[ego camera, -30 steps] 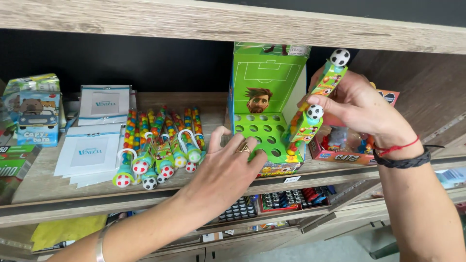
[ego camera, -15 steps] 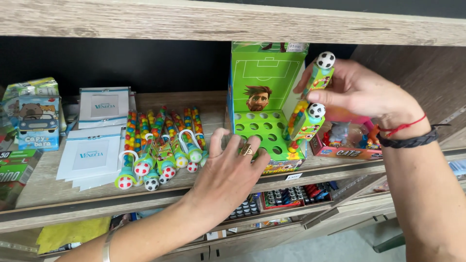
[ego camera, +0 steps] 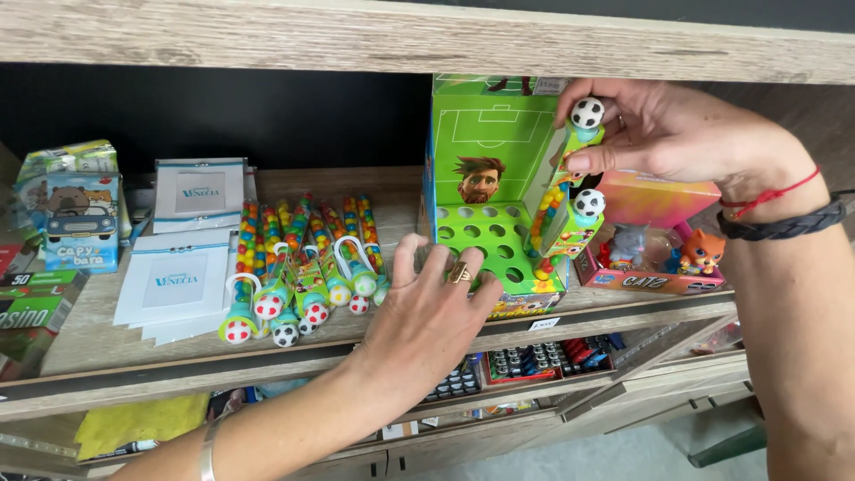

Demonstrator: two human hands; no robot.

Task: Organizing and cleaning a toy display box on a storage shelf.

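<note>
A green football-themed display box with round holes stands on the wooden shelf. My right hand grips a candy tube with a football cap at the box's upper right side. A second football-capped tube stands in the box just below it. My left hand rests with spread fingers on the box's front edge, holding nothing. Left of it lies a pile of similar candy tubes with football and red-dotted caps.
White card packets lie at the left, beside a blue cartoon box. A pink box with cat figures stands right of the green box. Drawers with small goods sit under the shelf. Another shelf board hangs overhead.
My right hand has carried the upper candy tube left and down toward the box's right side. The left hand has stayed on the box front.
</note>
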